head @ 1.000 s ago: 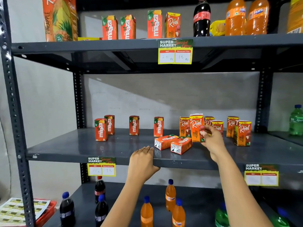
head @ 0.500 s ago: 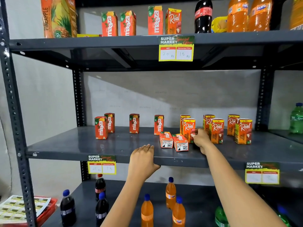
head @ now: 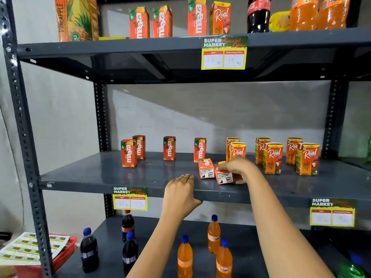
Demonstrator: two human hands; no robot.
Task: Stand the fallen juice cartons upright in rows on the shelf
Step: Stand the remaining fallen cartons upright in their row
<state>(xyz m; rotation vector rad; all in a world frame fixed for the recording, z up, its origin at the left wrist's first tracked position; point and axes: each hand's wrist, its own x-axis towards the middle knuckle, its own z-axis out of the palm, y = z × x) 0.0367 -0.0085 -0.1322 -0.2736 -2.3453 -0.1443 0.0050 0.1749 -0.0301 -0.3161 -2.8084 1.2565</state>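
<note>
Head view: two fallen cartons lie on the middle shelf (head: 100,175), long axes pointing back toward the wall. My right hand (head: 239,167) covers the right fallen carton (head: 223,176), fingers curled around it. My left hand (head: 180,195) merely grips the shelf edge; the left fallen carton (head: 206,169) lies between them.
</note>
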